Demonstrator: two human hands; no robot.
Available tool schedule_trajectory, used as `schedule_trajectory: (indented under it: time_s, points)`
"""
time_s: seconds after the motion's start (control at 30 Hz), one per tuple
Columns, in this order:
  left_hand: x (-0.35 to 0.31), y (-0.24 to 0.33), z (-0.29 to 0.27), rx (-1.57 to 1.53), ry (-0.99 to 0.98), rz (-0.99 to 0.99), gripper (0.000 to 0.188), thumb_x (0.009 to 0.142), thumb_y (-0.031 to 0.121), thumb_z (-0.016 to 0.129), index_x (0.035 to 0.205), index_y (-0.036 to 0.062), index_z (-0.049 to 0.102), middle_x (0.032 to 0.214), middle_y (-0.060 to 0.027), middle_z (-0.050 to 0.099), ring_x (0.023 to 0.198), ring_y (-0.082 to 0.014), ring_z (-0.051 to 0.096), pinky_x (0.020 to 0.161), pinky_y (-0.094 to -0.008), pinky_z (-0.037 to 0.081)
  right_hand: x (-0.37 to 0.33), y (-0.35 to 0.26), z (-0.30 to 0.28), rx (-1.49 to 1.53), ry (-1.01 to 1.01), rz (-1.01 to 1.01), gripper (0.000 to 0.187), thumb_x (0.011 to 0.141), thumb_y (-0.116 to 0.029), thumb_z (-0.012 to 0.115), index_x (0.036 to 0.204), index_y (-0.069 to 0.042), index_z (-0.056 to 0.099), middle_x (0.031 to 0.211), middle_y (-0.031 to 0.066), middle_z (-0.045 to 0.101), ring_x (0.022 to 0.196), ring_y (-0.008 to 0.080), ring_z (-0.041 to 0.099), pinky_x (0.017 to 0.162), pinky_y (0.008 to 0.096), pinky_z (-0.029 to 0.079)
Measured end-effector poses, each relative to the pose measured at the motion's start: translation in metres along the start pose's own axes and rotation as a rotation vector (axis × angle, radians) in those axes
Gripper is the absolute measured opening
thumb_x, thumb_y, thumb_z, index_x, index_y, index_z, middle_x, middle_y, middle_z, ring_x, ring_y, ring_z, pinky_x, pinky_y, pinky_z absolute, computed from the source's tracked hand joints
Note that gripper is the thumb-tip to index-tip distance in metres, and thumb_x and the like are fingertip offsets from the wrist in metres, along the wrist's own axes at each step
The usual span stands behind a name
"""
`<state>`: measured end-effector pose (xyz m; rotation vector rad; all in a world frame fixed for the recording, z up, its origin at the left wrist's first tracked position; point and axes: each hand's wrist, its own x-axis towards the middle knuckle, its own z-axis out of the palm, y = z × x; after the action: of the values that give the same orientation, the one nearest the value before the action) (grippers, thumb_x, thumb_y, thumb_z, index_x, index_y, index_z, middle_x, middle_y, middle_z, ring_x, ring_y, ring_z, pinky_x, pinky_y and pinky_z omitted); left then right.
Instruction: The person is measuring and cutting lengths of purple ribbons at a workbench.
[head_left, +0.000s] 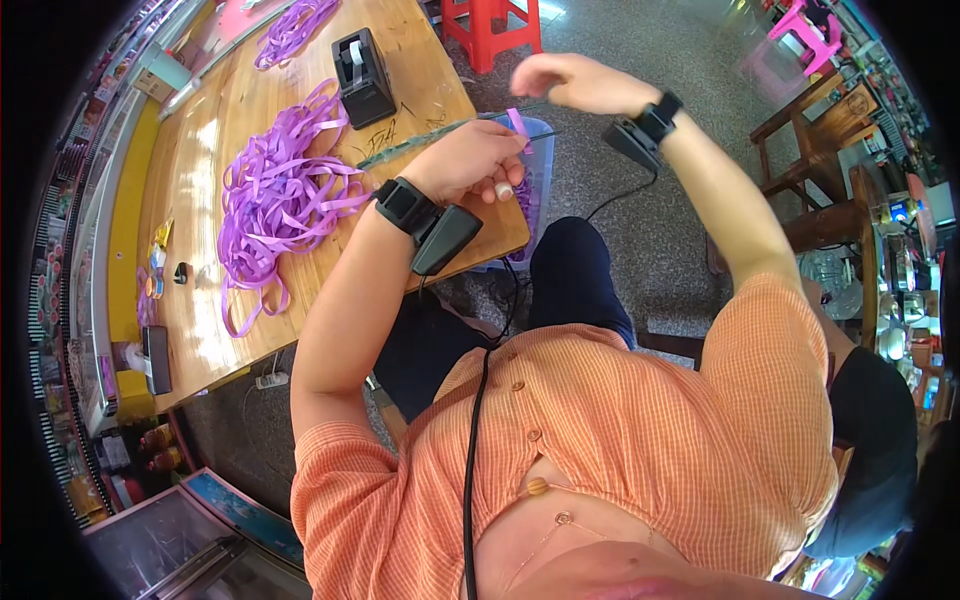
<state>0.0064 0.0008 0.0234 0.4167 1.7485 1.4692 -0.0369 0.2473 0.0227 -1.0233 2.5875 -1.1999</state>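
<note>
Two bare hands are working over the near corner of a wooden table (pixel 200 150), held apart from each other. Spreading across the table to the left of the left hand is a big loose heap of purple ribbon (pixel 275 195), and a smaller heap (pixel 290 30) is lying farther off beyond it. Sitting just beyond the left hand is a black tape dispenser (pixel 362 75). Under and just past the left hand, a clear plastic bin (pixel 535 180) is hanging at the table's edge, with more purple strips showing inside. The left hand (pixel 470 160) is curling closed, pinching a short purple ribbon piece (pixel 517 123) that is sticking up from its fingers. The right hand (pixel 575 82) is hovering higher and to the right, blurred, fingers bent downward; whether it is gripping anything cannot be told. Both wrists are wearing black bands with small black boxes.
</note>
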Motion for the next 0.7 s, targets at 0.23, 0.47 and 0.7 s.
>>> schedule_trajectory:
  time_s: [0.23,0.47,0.7]
  points:
    - [-0.001,-0.002,-0.005,-0.002,-0.017,-0.020,0.023,0.098,0.022,0.050,0.098,0.0004,0.058,0.074,-0.0057,0.062,0.055,-0.0128,0.061,0.044,-0.0231,0.044,-0.036,0.035,0.063,0.983,0.113,0.375,0.045,0.093,-0.029,0.060,0.129,-0.003,0.055,0.126,0.0119,0.061,0.119,0.0231,0.056,0.101,0.0422,0.043]
    - [0.000,-0.001,-0.001,-0.018,-0.008,-0.007,0.023,0.098,0.023,0.050,0.096,0.0019,0.059,0.074,-0.0052,0.061,0.055,-0.0123,0.060,0.044,-0.0230,0.043,-0.022,0.059,0.107,1.374,0.133,0.280,0.044,0.095,-0.031,0.058,0.130,-0.004,0.055,0.125,0.0110,0.061,0.116,0.0252,0.057,0.102,0.0425,0.043]
    - [0.000,-0.002,-0.002,-0.008,-0.008,-0.012,0.022,0.099,0.024,0.050,0.095,0.0037,0.059,0.073,-0.0049,0.061,0.054,-0.0119,0.059,0.043,-0.0230,0.042,-0.012,0.059,0.127,1.438,0.004,0.158,0.037,0.095,-0.029,0.058,0.126,-0.008,0.058,0.122,0.0090,0.062,0.113,0.0247,0.060,0.100,0.0436,0.047]
